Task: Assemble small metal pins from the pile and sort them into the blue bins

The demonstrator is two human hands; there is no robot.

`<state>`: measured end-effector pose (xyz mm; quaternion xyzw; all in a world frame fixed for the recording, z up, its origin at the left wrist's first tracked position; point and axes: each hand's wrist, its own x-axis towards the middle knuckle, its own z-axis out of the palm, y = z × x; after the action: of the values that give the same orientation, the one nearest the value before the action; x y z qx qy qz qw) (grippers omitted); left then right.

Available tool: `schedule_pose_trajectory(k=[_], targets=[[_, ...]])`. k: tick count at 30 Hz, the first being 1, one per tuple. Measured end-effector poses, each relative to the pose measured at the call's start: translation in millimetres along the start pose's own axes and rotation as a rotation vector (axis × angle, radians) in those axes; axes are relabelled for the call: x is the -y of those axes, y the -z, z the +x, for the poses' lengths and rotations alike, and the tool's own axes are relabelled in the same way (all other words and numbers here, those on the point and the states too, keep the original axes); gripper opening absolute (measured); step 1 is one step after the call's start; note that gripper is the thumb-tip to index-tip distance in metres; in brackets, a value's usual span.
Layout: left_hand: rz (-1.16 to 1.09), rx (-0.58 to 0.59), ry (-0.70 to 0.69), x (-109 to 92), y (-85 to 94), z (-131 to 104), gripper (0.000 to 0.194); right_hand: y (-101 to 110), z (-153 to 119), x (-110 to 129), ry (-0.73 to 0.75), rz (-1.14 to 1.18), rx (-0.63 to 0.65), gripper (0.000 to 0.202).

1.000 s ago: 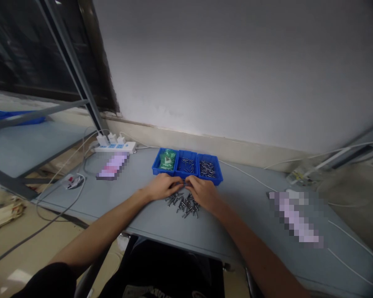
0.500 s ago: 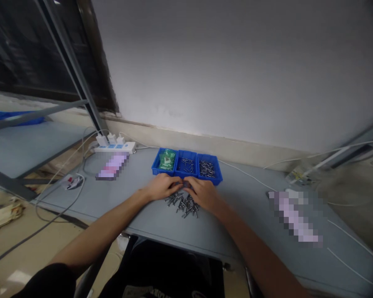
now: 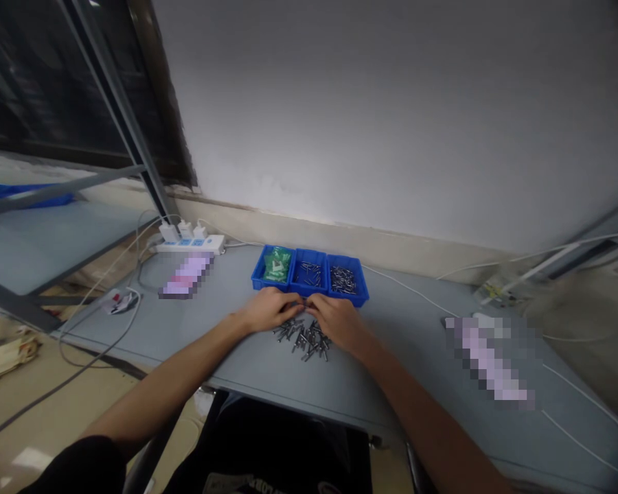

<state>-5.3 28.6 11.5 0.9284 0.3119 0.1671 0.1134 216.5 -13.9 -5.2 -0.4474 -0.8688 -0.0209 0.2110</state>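
Note:
My left hand and my right hand meet fingertip to fingertip just in front of the blue bins. Both are closed in a pinch, and what lies between the fingers is too small to make out. Right below them a loose pile of thin metal pieces, like screws or pins, is spread on the grey table. Behind my hands three blue bins stand side by side: the left bin holds a green-and-white packet, the middle bin a few metal pieces, the right bin a heap of them.
At the back left stands a white power strip with several plugs and cables. A pixelated pinkish object lies in front of it; another lies at the right. A clear plastic bag sits at the back right. A white wall rises behind the table.
The fingers of my right hand have shifted slightly and drawn closer together at the tips. My left hand, the pile and the bins look unchanged.

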Motion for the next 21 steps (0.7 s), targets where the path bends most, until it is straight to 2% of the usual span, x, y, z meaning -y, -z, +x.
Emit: schedule_pose_trajectory(k=[3, 6, 9, 11, 12, 14, 19, 21], targets=[[-0.015, -0.007, 0.003, -1, 1.0, 0, 0.029, -1, 0, -1, 0.043, -0.011, -0.044, 0.024], [-0.054, -0.006, -0.001, -2, 2.9, 0, 0.029, 0, 3, -6, 0.059, 0.017, -0.204, 0.029], [-0.061, 0.037, -0.005, -3, 3.9, 0, 0.025, 1, 11, -13, -0.095, 0.01, -0.438, 0.031], [-0.061, 0.079, 0.0, -3, 3.2, 0, 0.023, 0, 16, -19, -0.248, -0.042, -0.506, 0.032], [-0.063, 0.1, 0.003, -3, 2.5, 0, 0.021, 0, 18, -21, -0.294, -0.07, -0.496, 0.033], [-0.064, 0.135, 0.012, -1, 0.7, 1, 0.019, -2, 16, -23, -0.291, -0.088, -0.424, 0.031], [-0.054, 0.138, 0.046, 2, -3.2, 0, 0.012, -4, 2, -12, 0.008, 0.001, -0.141, 0.022], [-0.052, 0.134, 0.051, 2, -4.0, 0, 0.012, -3, -1, -6, 0.064, 0.01, -0.044, 0.018]])
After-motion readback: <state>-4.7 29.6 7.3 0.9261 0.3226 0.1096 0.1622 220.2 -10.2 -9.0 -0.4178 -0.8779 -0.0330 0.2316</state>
